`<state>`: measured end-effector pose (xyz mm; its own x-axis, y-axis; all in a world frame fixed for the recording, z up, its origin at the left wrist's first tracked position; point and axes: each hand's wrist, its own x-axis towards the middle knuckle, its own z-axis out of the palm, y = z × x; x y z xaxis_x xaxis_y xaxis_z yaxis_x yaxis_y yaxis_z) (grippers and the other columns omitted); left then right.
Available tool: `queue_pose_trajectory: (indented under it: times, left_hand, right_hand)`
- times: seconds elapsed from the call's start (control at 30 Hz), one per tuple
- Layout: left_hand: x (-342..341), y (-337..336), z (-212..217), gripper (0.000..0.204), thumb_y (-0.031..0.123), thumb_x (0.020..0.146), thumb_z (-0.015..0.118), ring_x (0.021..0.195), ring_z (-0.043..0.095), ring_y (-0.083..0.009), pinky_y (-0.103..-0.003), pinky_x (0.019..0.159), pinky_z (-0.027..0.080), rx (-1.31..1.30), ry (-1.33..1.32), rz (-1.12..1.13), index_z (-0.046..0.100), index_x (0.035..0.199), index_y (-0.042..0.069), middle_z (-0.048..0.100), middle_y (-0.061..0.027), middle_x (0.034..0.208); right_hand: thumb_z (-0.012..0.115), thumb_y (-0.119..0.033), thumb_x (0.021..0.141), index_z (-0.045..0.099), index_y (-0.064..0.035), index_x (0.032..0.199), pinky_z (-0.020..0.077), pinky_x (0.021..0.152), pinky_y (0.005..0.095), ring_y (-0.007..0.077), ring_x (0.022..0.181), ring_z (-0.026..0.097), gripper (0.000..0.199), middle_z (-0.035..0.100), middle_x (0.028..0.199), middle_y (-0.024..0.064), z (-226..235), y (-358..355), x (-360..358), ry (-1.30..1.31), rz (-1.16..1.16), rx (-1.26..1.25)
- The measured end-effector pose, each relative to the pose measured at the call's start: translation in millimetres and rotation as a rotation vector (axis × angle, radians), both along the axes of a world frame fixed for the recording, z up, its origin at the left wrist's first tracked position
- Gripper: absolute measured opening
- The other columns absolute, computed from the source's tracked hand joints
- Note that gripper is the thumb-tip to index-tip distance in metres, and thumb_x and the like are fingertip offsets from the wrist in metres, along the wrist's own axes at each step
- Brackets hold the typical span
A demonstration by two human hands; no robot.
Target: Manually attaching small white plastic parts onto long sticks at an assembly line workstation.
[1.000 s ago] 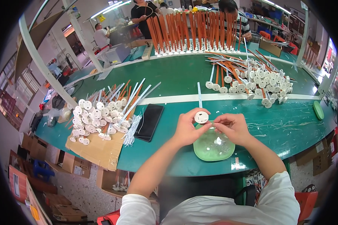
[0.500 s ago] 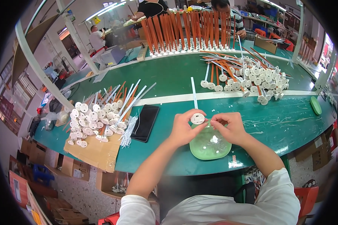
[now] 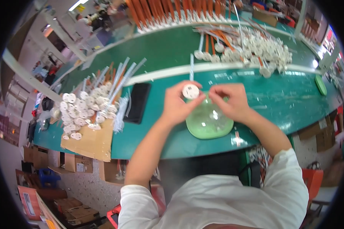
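Observation:
My left hand (image 3: pixel 179 104) grips a white round disc (image 3: pixel 190 91) with a thin white rod (image 3: pixel 192 65) running away from it across the green table. My right hand (image 3: pixel 230 102) is right beside the disc, fingers pinched together close to it; whether it holds a small part I cannot tell. Both hands hover over a pale green shallow dish (image 3: pixel 210 123) holding small clear pieces near the table's front edge.
A black phone (image 3: pixel 137 103) lies left of my hands. Further left, a heap of white discs with rods (image 3: pixel 91 105) rests on brown cardboard (image 3: pixel 88 141). Another heap (image 3: pixel 252 44) lies at the back right. A green lid (image 3: pixel 320 84) sits far right. Orange rods (image 3: pixel 172 9) stand upright at the back.
The view has tilted down and closer to the table. My hands stay together over the green dish with the disc; the rod still points away from me.

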<state>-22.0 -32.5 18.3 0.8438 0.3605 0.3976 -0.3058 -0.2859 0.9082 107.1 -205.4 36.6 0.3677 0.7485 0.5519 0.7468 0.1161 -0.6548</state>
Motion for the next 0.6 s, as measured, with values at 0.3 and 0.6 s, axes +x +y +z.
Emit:
queue_pose_trajectory:
  times: [0.3,0.6]
  left_hand:
    - [0,-11,-1,0.052,0.024,0.110,0.041,0.134,0.054,-0.0272,-0.039,0.107,0.048,-0.321,-0.040,-0.340,0.034,0.156,0.002,0.053,-0.0196,0.147]
    - [2,-19,-3,0.051,0.001,0.100,0.058,0.129,0.058,-0.0252,-0.040,0.108,0.049,-0.306,-0.086,-0.296,0.045,0.150,-0.001,0.057,-0.0221,0.141]
  right_hand:
    - [0.073,0.002,0.084,0.073,0.0019,0.091,0.0552,0.058,0.0267,0.0182,0.062,0.070,0.007,0.073,0.078,0.0114,-1,0,-6,-0.197,-0.087,0.262]
    - [0.075,0.006,0.076,0.071,-0.0013,0.089,0.0495,0.049,0.0301,0.0212,0.056,0.066,0.015,0.069,0.070,0.0100,-3,2,-12,-0.395,-0.139,0.376]
